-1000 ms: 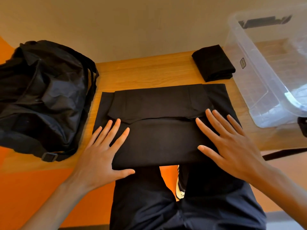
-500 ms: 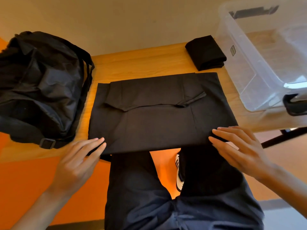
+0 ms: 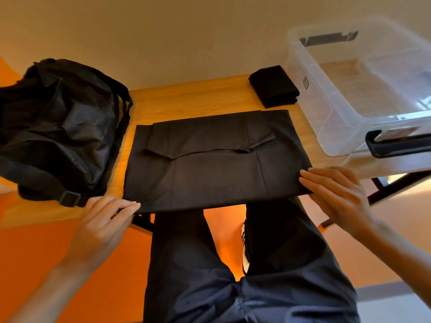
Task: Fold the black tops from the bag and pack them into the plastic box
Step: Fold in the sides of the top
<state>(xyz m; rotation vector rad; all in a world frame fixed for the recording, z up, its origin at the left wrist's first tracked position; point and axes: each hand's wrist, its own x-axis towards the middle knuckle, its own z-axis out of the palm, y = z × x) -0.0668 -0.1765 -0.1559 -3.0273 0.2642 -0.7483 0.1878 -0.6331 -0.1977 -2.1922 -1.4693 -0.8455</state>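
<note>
The left hand (image 3: 102, 227) pinches the 7 o'clock corner of the black top (image 3: 217, 164). The right hand (image 3: 335, 194) lays near-straight fingers on its 4 o'clock corner, and whether that grip pinches cannot be told. The top lies flat on the tabletop (image 3: 198, 99), with the plastic box (image 3: 326, 117) at 2 o'clock.

The person wears loose dark navy trousers (image 3: 198, 276), creased at the lap; a white shoe (image 3: 244, 255) with dark stripes shows between the legs; left hand (image 3: 105, 227), right hand (image 3: 338, 197) and both forearms are bare.
</note>
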